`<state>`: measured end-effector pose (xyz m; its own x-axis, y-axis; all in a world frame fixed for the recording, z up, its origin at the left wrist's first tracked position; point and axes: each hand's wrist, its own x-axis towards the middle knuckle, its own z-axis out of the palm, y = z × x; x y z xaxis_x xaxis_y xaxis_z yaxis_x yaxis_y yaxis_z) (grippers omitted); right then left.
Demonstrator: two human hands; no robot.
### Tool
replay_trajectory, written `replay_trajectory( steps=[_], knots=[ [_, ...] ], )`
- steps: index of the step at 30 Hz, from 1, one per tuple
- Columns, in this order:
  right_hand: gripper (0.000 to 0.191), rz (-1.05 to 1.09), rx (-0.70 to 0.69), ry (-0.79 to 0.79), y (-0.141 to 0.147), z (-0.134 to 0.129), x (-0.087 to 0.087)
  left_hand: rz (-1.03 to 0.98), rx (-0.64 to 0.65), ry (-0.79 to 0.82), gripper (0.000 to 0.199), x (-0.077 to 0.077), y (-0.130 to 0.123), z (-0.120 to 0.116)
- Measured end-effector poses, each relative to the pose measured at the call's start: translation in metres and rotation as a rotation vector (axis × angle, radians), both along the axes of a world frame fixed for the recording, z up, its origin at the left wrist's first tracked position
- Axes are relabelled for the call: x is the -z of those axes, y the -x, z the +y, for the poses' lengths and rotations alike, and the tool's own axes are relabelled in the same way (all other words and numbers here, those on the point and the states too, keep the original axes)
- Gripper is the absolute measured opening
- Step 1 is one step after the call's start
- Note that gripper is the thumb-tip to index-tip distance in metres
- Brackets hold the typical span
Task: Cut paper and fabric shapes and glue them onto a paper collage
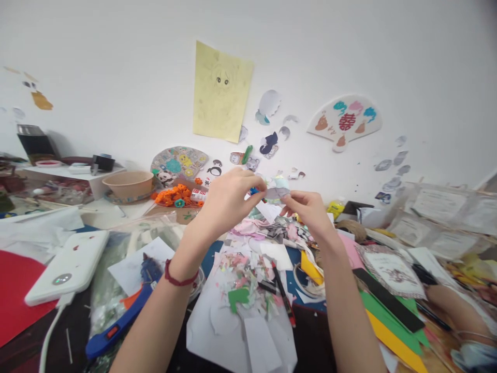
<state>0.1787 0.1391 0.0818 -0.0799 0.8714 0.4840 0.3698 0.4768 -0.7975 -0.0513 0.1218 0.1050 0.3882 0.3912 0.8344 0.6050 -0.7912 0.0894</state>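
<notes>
My left hand [235, 199] is raised at the middle of the view, its thumb and fingers pinched on the left side of a small pale paper cutout [277, 192]. On the other side, my right hand [308, 210] pinches the cutout's right edge between thumb and fingertips. Both hands hold the cutout up before the wall, above the cluttered table. Below them lies a large white sheet [217, 339] strewn with small coloured paper scraps [248, 282], a green piece and a black pen [283, 292].
At the left are a white power bank [70, 267] with a cable and a blue glue gun [120, 321]. Orange flowers [173, 196] lie behind. Coloured paper strips [394, 331] are at the right, near another person's arm [456, 311]. Yellow paper [221, 93] hangs on the wall.
</notes>
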Motion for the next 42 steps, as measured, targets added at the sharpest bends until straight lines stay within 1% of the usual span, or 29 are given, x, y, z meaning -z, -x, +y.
replay_trajectory(
  steps=[2,4,6,10,14,19,22,25,30,35,38,42],
  knots=[
    [0.039,-0.064,-0.033,0.016,-0.001,0.001,0.002,0.035,0.051,0.183,0.009,-0.001,0.004,-0.001],
    [0.04,-0.129,-0.054,0.016,-0.001,0.001,0.003,0.091,0.057,0.285,0.011,-0.001,0.007,-0.001],
    [0.04,-0.198,-0.058,0.003,-0.001,0.001,0.004,0.148,0.006,0.318,0.013,0.0,0.009,0.0],
    [0.038,-0.317,-0.105,0.028,0.001,-0.002,0.004,0.257,-0.162,0.333,0.017,0.001,0.008,-0.002],
    [0.037,-0.389,-0.148,0.078,0.003,-0.003,0.004,0.315,-0.299,0.262,0.021,0.003,0.002,-0.003],
    [0.04,-0.425,-0.21,0.119,0.003,-0.001,0.006,0.355,-0.373,0.083,0.024,0.011,-0.005,0.004],
    [0.041,-0.405,-0.266,0.156,0.002,0.0,0.006,0.396,-0.371,0.015,0.022,0.015,-0.008,0.007],
    [0.041,-0.376,-0.302,0.196,0.003,-0.002,0.005,0.422,-0.36,-0.01,0.024,0.017,-0.01,0.009],
    [0.04,-0.319,-0.351,0.194,0.006,-0.004,0.004,0.444,-0.346,-0.076,0.02,0.019,-0.011,0.008],
    [0.042,-0.268,-0.348,0.229,0.006,-0.002,0.006,0.487,-0.349,-0.182,0.023,0.016,-0.012,0.005],
    [0.042,-0.262,-0.351,0.213,0.006,-0.001,0.006,0.512,-0.348,-0.188,0.023,0.013,-0.013,0.002],
    [0.041,-0.286,-0.3,0.184,0.008,-0.002,0.005,0.504,-0.333,-0.205,0.023,0.014,-0.015,0.002]
  ],
)
